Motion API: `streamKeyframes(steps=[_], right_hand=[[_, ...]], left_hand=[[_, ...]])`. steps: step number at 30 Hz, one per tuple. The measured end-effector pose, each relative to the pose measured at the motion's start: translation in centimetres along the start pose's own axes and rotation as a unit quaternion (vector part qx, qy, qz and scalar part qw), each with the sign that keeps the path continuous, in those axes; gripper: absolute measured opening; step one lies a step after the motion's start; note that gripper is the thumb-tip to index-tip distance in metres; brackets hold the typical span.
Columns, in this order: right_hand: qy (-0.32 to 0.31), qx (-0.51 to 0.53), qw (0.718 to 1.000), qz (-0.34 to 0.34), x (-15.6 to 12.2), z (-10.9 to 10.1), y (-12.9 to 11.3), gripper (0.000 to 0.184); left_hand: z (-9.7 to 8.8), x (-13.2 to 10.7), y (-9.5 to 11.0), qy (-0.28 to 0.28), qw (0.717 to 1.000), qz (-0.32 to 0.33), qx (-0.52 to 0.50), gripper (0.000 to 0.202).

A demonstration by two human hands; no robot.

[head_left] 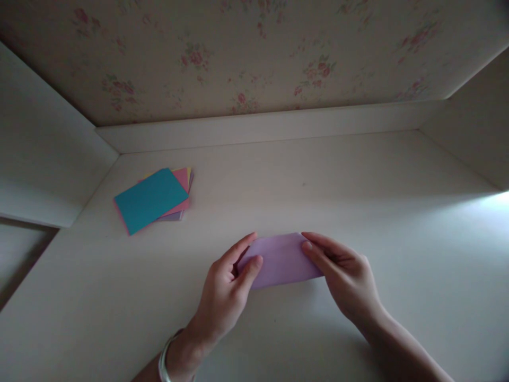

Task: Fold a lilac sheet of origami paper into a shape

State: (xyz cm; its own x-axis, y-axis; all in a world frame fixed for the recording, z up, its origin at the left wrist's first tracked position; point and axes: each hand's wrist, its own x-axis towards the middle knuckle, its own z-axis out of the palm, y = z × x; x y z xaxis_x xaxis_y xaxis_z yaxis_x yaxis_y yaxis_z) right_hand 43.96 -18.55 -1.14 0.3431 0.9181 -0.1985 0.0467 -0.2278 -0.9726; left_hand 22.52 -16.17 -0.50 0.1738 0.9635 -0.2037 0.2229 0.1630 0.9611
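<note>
The person's work was at a folding step: a lilac paper (282,260), a narrow strip that looked already doubled over, lay on the table (358,185) near the middle, slightly near of centre, with both hands at its ends. The left hand (226,289) gripped the left end, thumb pressed on top and index finger curled round the far edge. The right hand (345,276) closed loosely on the right end, its index tip resting on the far corner; the thumb was hidden, so how firmly it pinched could not be told. The paper sat flat or nearly so, tilted a little, its right end nearer. A bracelet (164,361) circled the left wrist. Well apart, at far left, lay a stack (153,200) of coloured sheets with a teal one on top and pink, yellow and lilac edges showing under it; neither hand was near it. As a judgement, the crease seemed to be in the setting or aligning stage, and any further fold would call for the edges to be kept matched, one hand pinning the strip while the other ran along the crease.
</note>
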Motion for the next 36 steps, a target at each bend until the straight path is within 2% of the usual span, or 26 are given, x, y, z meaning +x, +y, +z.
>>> streamKeyframes(steps=[2, 4, 7, 10, 15, 22, 26, 30, 33, 34, 36], right_hand=[[0.012, -0.004, 1.0, -0.016, 0.0, 0.0, 0.1, 0.028], [0.026, -0.004, 0.999, -0.026, 0.1, -0.1, 0.3, 0.026], [0.046, 0.006, 0.999, -0.027, 0.2, -0.3, 0.9, 0.025], [0.056, 0.02, 0.998, -0.022, 0.2, -0.4, 1.5, 0.025], [0.073, 0.045, 0.996, -0.027, 0.2, -0.3, 1.8, 0.022], [0.107, 0.068, 0.99, -0.059, 0.7, -0.3, 1.5, 0.026], [0.111, 0.09, 0.989, -0.047, 0.7, -0.2, 1.0, 0.036], [0.103, 0.163, 0.981, -0.002, 0.7, 0.0, 0.0, 0.046], [0.074, 0.225, 0.972, 0.015, 0.5, 0.4, -0.2, 0.051], [0.045, 0.241, 0.969, 0.012, 0.4, 0.6, -0.2, 0.049], [-0.056, 0.245, 0.968, 0.006, -0.1, 1.0, -0.1, 0.037]], left_hand=[[0.2, 0.1, 0.2, -0.02, 0.998, -0.036, -0.054, 0.059], [0.4, 0.1, 0.5, -0.07, 0.986, -0.09, -0.119, 0.067], [0.8, 0.0, 0.9, -0.145, 0.964, -0.152, -0.164, 0.055], [1.0, 0.0, 1.1, -0.152, 0.963, -0.157, -0.155, 0.044], [1.1, 0.1, 1.1, -0.147, 0.966, -0.156, -0.147, 0.042], [1.1, -0.4, 1.2, -0.199, 0.946, -0.188, -0.173, 0.045], [1.1, -0.6, 1.3, -0.244, 0.94, -0.192, -0.142, 0.04], [1.2, -0.5, 1.4, -0.226, 0.952, -0.19, -0.079, 0.037], [1.2, -0.3, 1.5, -0.192, 0.959, -0.187, -0.093, 0.04], [1.2, -0.3, 1.5, -0.185, 0.958, -0.188, -0.108, 0.041], [1.1, -0.2, 1.6, -0.176, 0.955, -0.193, -0.14, 0.043]])
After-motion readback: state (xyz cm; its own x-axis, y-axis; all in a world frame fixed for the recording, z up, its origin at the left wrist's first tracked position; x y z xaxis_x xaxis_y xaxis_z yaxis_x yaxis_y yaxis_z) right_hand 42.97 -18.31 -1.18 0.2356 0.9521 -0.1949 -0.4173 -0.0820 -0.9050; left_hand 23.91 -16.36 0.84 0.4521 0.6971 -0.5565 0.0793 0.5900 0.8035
